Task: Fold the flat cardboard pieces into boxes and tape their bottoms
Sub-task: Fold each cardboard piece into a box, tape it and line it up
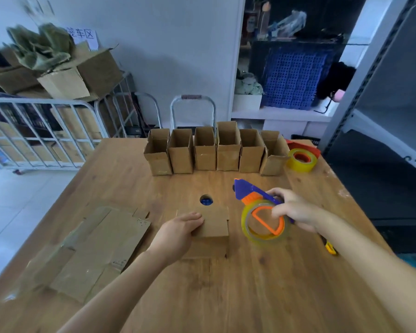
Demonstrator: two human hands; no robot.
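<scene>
The right grip (pixel 291 210) closes around the blue-and-orange plastic tape dispenser (pixel 246 189) and hides most of its handle. Its clear yellowish tape roll (pixel 247 233) is smeared by motion blur. The left grip (pixel 178 229) covers the left part of the small brown cardboard box (pixel 215 223), so its flap seam cannot be judged. The right forearm hides all but one end of a yellow-and-black utility knife (pixel 330 248). The flat brown cardboard pieces (pixel 94 248) blur toward the wooden worktop's (pixel 250 284) near left corner.
</scene>
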